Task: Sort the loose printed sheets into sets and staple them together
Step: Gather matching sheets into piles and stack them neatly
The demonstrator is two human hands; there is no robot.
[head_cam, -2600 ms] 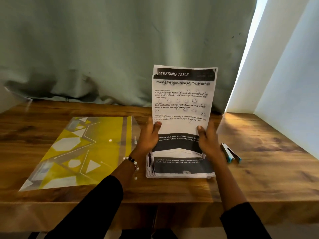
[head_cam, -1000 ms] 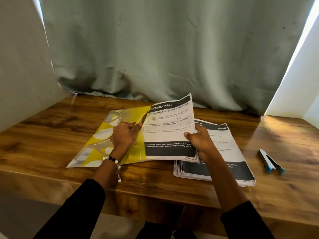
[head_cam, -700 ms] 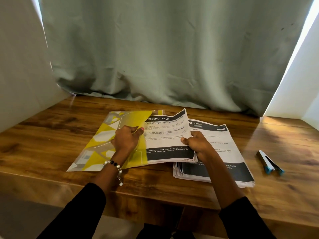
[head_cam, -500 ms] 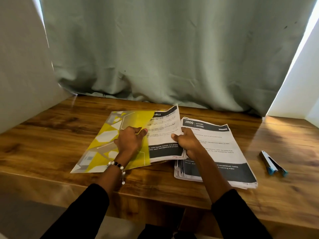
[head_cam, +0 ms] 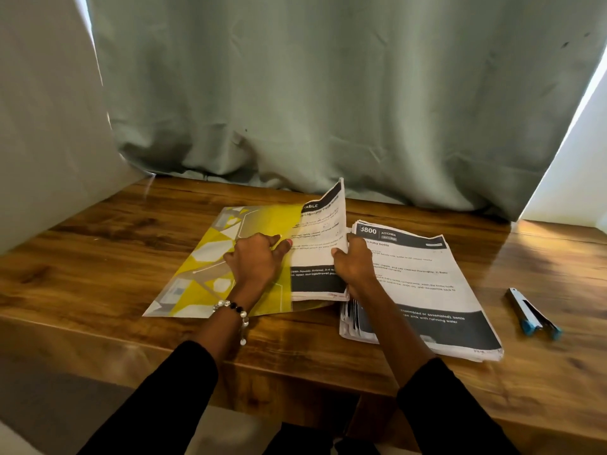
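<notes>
A yellow plastic folder [head_cam: 213, 257] with grey and white shapes lies on the wooden table [head_cam: 98, 254]. My left hand [head_cam: 256, 261] grips the edge of its front cover. My right hand [head_cam: 353, 267] pinches the right edge of a printed "dressing table" sheet [head_cam: 320, 231]. That sheet's left part is under the folder cover and its right edge curls upward. To the right lies a stack of printed sheets [head_cam: 427, 284], topped by a page headed "3800 Kitchen". A small stapler [head_cam: 532, 311] with blue tips lies at the far right.
A grey-green curtain [head_cam: 328, 93] hangs along the back of the table. A pale wall [head_cam: 42, 126] closes the left side and a white wall stands at the right. The table's front edge runs just below the folder and the stack.
The sheet, first held upright over the stack, has been carried left and slid further under the folder cover. My right hand has followed it leftward. The "Kitchen" page on the stack is now uncovered.
</notes>
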